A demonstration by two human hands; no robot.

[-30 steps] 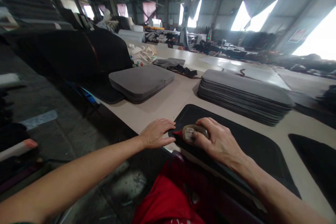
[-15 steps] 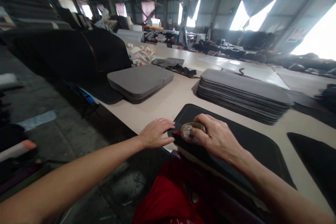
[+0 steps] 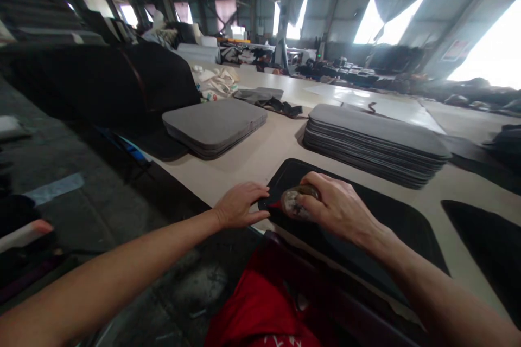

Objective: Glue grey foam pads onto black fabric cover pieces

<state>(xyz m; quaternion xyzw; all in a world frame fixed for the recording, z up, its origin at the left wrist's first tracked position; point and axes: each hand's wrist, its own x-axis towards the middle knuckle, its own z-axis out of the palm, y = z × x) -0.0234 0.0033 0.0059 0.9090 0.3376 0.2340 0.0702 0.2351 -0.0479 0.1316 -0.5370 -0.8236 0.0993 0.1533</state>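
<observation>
A dark, round-cornered mat [image 3: 366, 203] lies flat on the pale table in front of me. My right hand [image 3: 337, 209] is closed around a worn, rounded brown-and-whitish tool with a red tip [image 3: 293, 203], whose exact kind I cannot make out. The red tip points left, low over the mat's left end. My left hand [image 3: 240, 205] rests at that end, thumb and fingers apart on either side of the corner. Whether the fingers press on the mat is hard to see.
Behind the mat stands a tall stack of grey-topped mats [image 3: 374, 143]; a lower grey stack [image 3: 215, 124] sits further left. Another dark piece [image 3: 484, 249] lies at the right. Black rolled material [image 3: 101, 81] bulks at the left, and the table edge [image 3: 183, 187] runs close by.
The view has shifted slightly, so the scene sits a little further left and up. Both hands keep almost the same place at the mat's left end, the tool still in my right hand.
</observation>
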